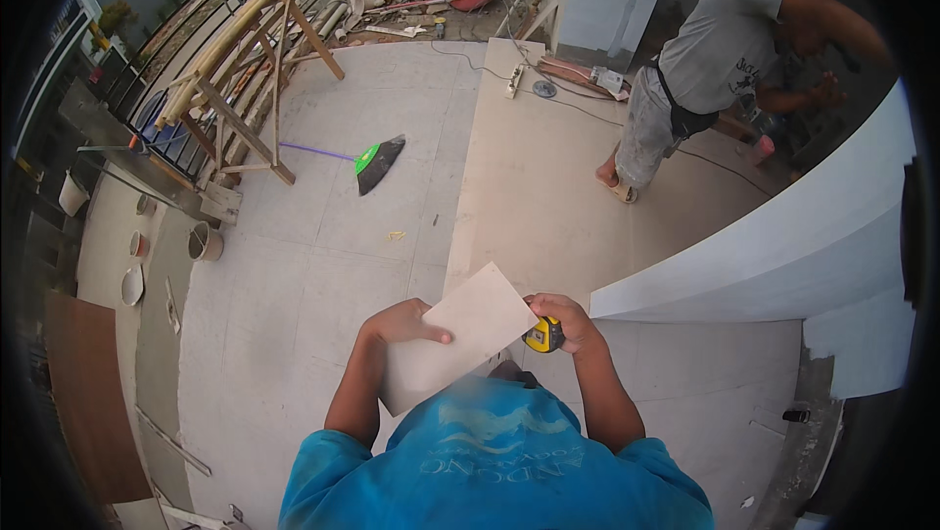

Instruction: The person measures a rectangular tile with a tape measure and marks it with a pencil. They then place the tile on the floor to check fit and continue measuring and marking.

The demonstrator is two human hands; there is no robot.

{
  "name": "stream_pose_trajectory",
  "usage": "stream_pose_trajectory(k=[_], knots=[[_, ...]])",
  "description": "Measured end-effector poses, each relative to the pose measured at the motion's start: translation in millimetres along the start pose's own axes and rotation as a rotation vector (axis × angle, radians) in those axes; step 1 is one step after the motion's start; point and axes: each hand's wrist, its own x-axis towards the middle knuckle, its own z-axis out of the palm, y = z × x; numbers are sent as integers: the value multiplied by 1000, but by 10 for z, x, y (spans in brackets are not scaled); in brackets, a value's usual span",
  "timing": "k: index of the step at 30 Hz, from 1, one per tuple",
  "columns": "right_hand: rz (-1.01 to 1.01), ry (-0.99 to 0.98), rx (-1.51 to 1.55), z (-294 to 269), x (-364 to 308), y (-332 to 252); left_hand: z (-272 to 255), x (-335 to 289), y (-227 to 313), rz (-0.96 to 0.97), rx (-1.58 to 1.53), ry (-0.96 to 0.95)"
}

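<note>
A pale rectangular tile piece (468,332) is tilted in front of my chest. My left hand (406,321) grips its left edge, thumb lying on the upper face and the other fingers hidden beneath. In my right hand (566,319) is a yellow and black tape measure (543,335), close to the tile piece's right corner. The fingers of that hand wrap round the tape measure's case. Whether any blade is pulled out along the tile piece cannot be made out.
A co-worker (720,50) stands at the right, near cables and a grinder-like disc (544,89). On the tiled floor (323,285) lies a green and black broom (377,163). Wooden trestles (235,104) and a bucket (205,242) stand at the left; a white curved wall (754,261) juts in from the right.
</note>
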Motion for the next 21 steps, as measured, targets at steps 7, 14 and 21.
stream_pose_trajectory(k=[7, 14, 21], knots=[[63, -186, 25, -155, 196, 167, 150, -299, -214, 71, -187, 43], [203, -111, -1, -277, 420, 522, 237, -532, -596, 123, -337, 126], [254, -186, -78, 101, 459, 677, -8, -815, -934, 184, -349, 337]])
